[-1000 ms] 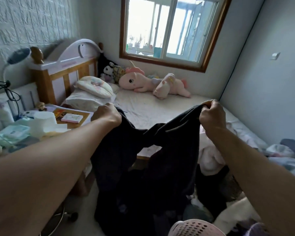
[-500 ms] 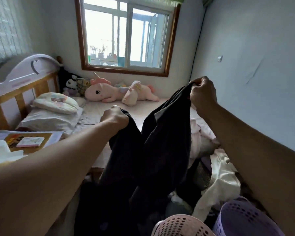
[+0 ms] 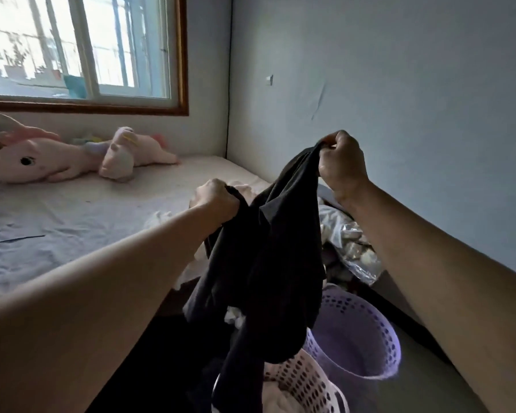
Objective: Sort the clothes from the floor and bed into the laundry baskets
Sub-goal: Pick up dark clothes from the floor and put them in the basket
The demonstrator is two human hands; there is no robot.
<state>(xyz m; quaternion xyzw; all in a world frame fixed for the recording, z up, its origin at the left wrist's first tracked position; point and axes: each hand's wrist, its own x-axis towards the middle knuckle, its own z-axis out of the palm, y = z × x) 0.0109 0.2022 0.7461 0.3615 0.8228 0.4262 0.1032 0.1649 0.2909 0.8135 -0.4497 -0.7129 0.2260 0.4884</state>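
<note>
Gripping the garment [image 3: 265, 257] in both fists, left hand [image 3: 218, 201] and right hand [image 3: 341, 165], we should center it over the purple basket [image 3: 367, 332] before release.

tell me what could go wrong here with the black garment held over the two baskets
1. The black garment hangs low over both the pink basket and the purple basket, so it could drop into the wrong one or drape over both rims.
2. The left hand and right hand grip only its top edge, so the long trailing end might snag on a basket rim.
</note>
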